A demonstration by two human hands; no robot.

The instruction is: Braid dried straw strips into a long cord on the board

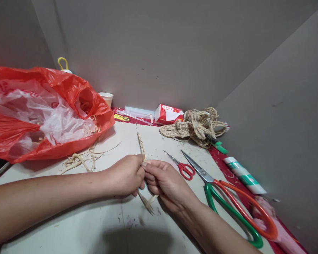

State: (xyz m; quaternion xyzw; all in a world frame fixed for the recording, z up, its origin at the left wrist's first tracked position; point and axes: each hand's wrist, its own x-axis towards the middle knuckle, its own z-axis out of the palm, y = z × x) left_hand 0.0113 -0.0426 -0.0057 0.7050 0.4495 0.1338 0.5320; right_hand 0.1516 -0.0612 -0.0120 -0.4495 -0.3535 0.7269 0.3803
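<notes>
Looks like mid-braid: both hands meet at the working end of a straw braid [141, 143], plaited length running away from them toward the far edge of the tabletop [76, 218], loose strand ends [146, 204] hanging out below the fingers on the near side. Left hand [129, 175] is curled, back up, thumb and fingers closed on the braid's near end; right hand [167, 180] pinches the same spot between thumb and forefinger, other fingers folded. Forearms come in from both sides, fingertips touching or nearly so. Can't tell whether the braid's far tip is anchored. Next crossing, my read: left pinch holds tension, right sorts and lays a strand over. Spare straw [81, 161] sits beyond the left forearm; small scissors [182, 166] and big scissors [207, 177] lie right of the right hand, untouched.
</notes>
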